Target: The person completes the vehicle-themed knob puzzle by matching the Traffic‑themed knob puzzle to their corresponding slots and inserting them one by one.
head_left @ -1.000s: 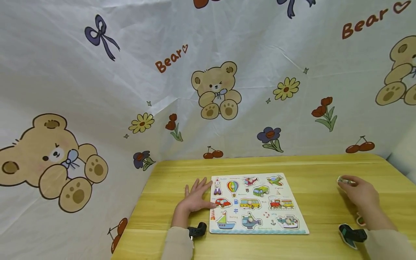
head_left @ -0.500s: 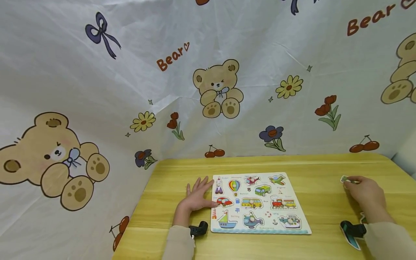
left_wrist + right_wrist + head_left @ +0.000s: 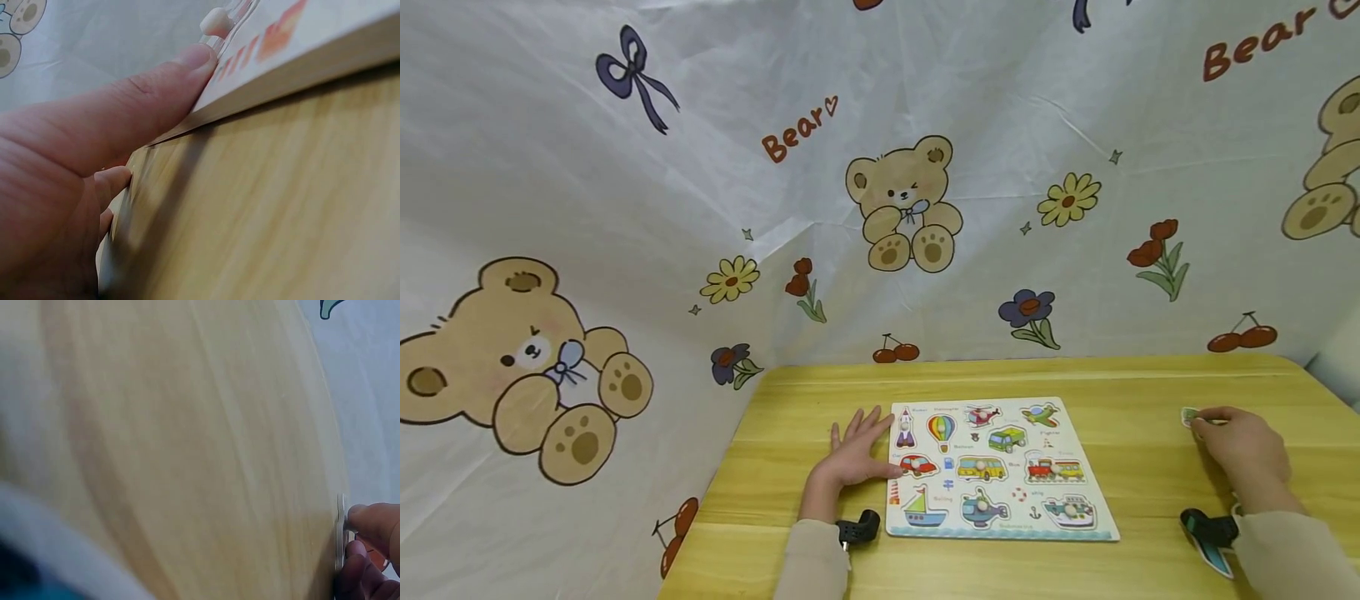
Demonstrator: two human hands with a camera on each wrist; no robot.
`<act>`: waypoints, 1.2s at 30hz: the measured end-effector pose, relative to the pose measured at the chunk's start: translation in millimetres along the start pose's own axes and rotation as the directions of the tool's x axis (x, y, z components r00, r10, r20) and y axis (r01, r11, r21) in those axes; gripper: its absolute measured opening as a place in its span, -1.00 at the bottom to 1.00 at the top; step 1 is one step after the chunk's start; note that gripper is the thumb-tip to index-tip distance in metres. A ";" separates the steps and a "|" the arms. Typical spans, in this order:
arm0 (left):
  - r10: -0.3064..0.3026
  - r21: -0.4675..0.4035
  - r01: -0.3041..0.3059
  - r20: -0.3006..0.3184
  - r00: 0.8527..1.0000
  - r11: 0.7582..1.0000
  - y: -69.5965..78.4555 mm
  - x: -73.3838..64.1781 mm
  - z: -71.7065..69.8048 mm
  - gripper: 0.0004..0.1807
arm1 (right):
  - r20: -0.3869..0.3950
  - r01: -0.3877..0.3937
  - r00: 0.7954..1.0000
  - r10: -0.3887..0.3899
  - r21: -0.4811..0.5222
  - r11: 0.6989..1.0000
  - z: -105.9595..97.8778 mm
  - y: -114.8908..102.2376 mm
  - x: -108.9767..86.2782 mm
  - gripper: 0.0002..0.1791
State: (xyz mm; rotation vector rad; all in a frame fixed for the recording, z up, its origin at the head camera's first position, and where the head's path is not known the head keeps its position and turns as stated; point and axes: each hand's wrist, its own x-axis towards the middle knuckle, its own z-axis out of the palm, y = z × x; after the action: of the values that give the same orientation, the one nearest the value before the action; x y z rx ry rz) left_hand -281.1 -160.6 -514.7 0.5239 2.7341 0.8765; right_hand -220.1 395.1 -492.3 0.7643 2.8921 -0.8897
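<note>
A white puzzle board (image 3: 1030, 525) with knobbed vehicle pieces lies on the wooden table. My left hand (image 3: 853, 454) is at its left side, fingers spread. In the left wrist view, the thumb (image 3: 162, 87) rests on the board's edge, close to a knob (image 3: 215, 24). Off to the right of the board, my right hand (image 3: 1247, 446) pinches a small puzzle piece (image 3: 1188, 416) between thumb and fingers. Only a greenish end of that piece shows in the head view; its picture is mostly covered. In the right wrist view the thin piece (image 3: 340, 540) appears edge-on in the fingers.
A teal and white puzzle piece (image 3: 1213, 558) lies under the right wrist, partly covered by the black wrist camera (image 3: 1208, 529). Another piece is mostly hidden behind the right forearm. A bear-print cloth (image 3: 970, 317) hangs behind the wooden table (image 3: 1120, 379).
My right hand has shifted slightly right, still pinching the small piece, and the piece has turned a little. The left hand stays at the board's edge. The head view has shifted slightly.
</note>
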 end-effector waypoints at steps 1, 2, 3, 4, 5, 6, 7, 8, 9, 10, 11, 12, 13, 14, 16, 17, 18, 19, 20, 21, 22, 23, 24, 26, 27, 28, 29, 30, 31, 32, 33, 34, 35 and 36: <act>-0.001 -0.001 0.001 0.000 1.000 1.000 -0.2 -0.1 -0.1 0.03 | -0.005 0.003 1.000 -0.003 0.004 1.000 0.2 -0.6 -0.1 -0.38; 0.000 -0.003 0.000 0.000 1.000 1.000 -0.4 -0.1 -0.4 0.03 | -0.009 0.007 1.000 -0.007 0.007 1.000 0.2 -0.9 -0.1 -0.39; 0.000 -0.005 0.000 0.001 1.000 1.000 -0.4 -0.1 -0.6 0.04 | -0.013 0.010 1.000 -0.010 0.008 1.000 0.4 -1.4 -0.3 -0.40; 0.000 -0.007 0.000 0.001 1.000 1.000 -0.5 -0.1 -0.8 0.04 | -0.016 0.010 1.000 -0.010 0.009 1.000 0.6 -1.8 -0.4 -0.41; 0.000 -0.009 0.000 0.002 1.000 1.000 -0.5 -0.1 -1.0 0.04 | -0.016 0.011 1.000 -0.011 0.011 1.000 1.0 -1.9 -0.4 -0.41; 0.000 -0.011 0.000 0.002 1.000 1.000 -0.6 -0.2 -1.2 0.04 | -0.019 0.013 1.000 -0.013 0.008 1.000 1.5 -1.8 -0.3 -0.41; -0.001 -0.012 0.001 0.002 1.000 1.000 -0.4 0.0 -1.4 0.04 | -0.022 0.015 1.000 -0.015 0.005 1.000 2.0 -1.4 -0.2 -0.42; -0.002 -0.010 0.002 0.001 1.000 1.000 -0.3 0.2 -1.6 0.04 | -0.025 0.018 1.000 -0.018 0.003 1.000 2.3 -0.9 0.4 -0.42; -0.003 -0.010 0.003 0.000 1.000 1.000 -0.3 0.3 -1.7 0.04 | -0.027 0.021 0.999 -0.021 0.002 1.000 2.8 -0.5 1.1 -0.42; -0.005 -0.009 0.005 -0.002 1.000 1.000 -0.3 0.5 -1.8 0.04 | -0.031 0.021 0.999 -0.021 0.001 1.000 3.2 -0.2 1.5 -0.42; -0.005 -0.008 0.005 -0.002 1.000 1.000 -0.3 0.7 -1.8 0.04 | -0.033 0.022 0.999 -0.022 0.000 1.000 3.5 -0.1 1.7 -0.42; -0.006 -0.008 0.006 -0.003 1.000 1.000 -0.3 1.0 -1.8 0.04 | -0.036 0.021 0.999 -0.021 -0.001 1.000 3.6 -0.2 1.9 -0.43; -0.006 -0.007 0.006 -0.003 1.000 1.000 -0.3 1.2 -1.8 0.04 | -0.037 0.020 0.999 -0.020 0.001 1.000 3.7 -0.2 2.0 -0.43; -0.005 -0.006 0.005 -0.004 1.000 1.000 -0.2 1.4 -1.7 0.04 | -0.038 0.017 0.999 -0.017 0.002 1.000 3.7 -0.3 2.2 -0.43; -0.004 -0.005 0.004 -0.002 1.000 1.000 -0.1 1.6 -1.7 0.04 | -0.037 0.014 0.999 -0.014 0.002 1.000 4.0 -0.5 1.3 -0.44; -0.003 -0.007 0.003 -0.003 1.000 1.000 -0.1 1.5 -1.5 0.04 | -0.035 0.014 0.999 -0.014 0.000 1.000 4.2 -0.9 0.5 -0.44; -0.003 -0.008 0.003 -0.003 1.000 1.000 0.0 1.2 -1.4 0.04 | -0.034 0.014 0.999 -0.014 -0.002 1.000 4.6 -1.2 -0.3 -0.44; -0.003 -0.012 0.003 -0.002 1.000 1.000 0.1 0.9 -1.2 0.04 | -0.031 0.015 0.999 -0.015 -0.004 1.000 4.9 -1.6 -1.1 -0.44; -0.003 -0.014 0.003 -0.001 1.000 1.000 0.0 0.6 -1.1 0.04 | -0.027 0.016 1.000 -0.017 -0.005 1.000 5.2 -2.0 -1.7 -0.44; -0.004 -0.016 0.004 0.000 1.000 1.000 0.0 0.2 -0.8 0.05 | -0.022 0.018 1.000 -0.019 -0.006 1.000 5.6 -2.5 -2.2 -0.44; -0.005 -0.020 0.005 0.000 1.000 1.000 0.0 -0.1 -0.6 0.05 | -0.017 0.017 1.000 -0.017 -0.006 1.000 6.0 -3.3 -3.1 -0.44; -0.005 -0.021 0.005 0.000 1.000 1.000 -0.1 -0.3 -0.2 0.05 | -0.013 0.017 1.000 -0.017 -0.006 1.000 6.4 -4.1 -3.7 -0.45; -0.005 -0.025 0.005 0.000 1.000 1.000 -0.1 -0.5 0.0 0.05 | -0.010 0.017 1.000 -0.017 -0.005 1.000 6.8 -4.7 -4.2 -0.45; -0.004 -0.029 0.004 -0.001 1.000 1.000 -0.3 -0.6 0.4 0.04 | -0.006 0.025 1.000 -0.025 -0.005 1.000 7.4 -6.0 -5.1 -0.45; -0.004 -0.031 0.004 -0.002 1.000 1.000 -0.3 -0.6 0.5 0.04 | -0.006 0.031 0.999 -0.031 -0.005 1.000 7.5 -6.9 -5.6 -0.46; -0.003 -0.031 0.003 -0.003 1.000 1.000 -0.4 -0.5 0.6 0.04 | -0.008 0.042 0.999 -0.042 -0.007 0.999 7.7 -7.9 -6.5 -0.46; -0.002 -0.032 0.002 -0.005 1.000 0.999 -0.5 -0.4 0.7 0.04 | -0.008 0.054 0.999 -0.054 -0.007 0.999 7.9 -8.7 -7.0 -0.46; -0.002 -0.031 0.002 -0.006 1.000 1.000 -0.7 -0.3 0.7 0.04 | -0.012 0.067 0.998 -0.067 -0.008 0.998 8.1 -10.0 -8.2 -0.46; -0.002 -0.030 0.002 -0.006 1.000 1.000 -0.8 -0.1 0.7 0.04 | -0.017 0.082 0.996 -0.082 -0.011 0.997 8.1 -11.5 -9.2 -0.46; -0.002 -0.029 0.002 -0.006 1.000 1.000 -0.9 0.0 0.6 0.04 | -0.022 0.096 0.995 -0.096 -0.013 0.995 8.3 -13.6 -10.7 -0.46; -0.002 -0.029 0.002 -0.005 1.000 1.000 -1.0 0.2 0.5 0.04 | -0.024 0.110 0.994 -0.110 -0.012 0.994 8.4 -15.7 -11.7 -0.47; -0.001 -0.028 0.001 -0.005 1.000 1.000 -1.1 0.3 0.4 0.04 | -0.032 0.125 0.992 -0.125 -0.012 0.992 8.7 -18.0 -12.9 -0.47; -0.001 -0.027 0.001 -0.005 1.000 1.000 -1.1 0.5 0.2 0.04 | -0.040 0.137 0.990 -0.137 -0.010 0.991 8.9 -20.5 -14.1 -0.48; -0.001 -0.028 0.000 -0.006 1.000 1.000 -1.0 0.7 0.0 0.04 | -0.051 0.149 0.988 -0.149 -0.011 0.989 9.2 -23.3 -15.7 -0.49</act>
State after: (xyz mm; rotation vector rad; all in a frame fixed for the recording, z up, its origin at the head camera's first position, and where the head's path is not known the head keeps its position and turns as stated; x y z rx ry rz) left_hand -282.0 -161.1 -515.3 0.5161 2.7228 0.9161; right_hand -218.2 366.4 -485.4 0.5858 3.0299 -0.8835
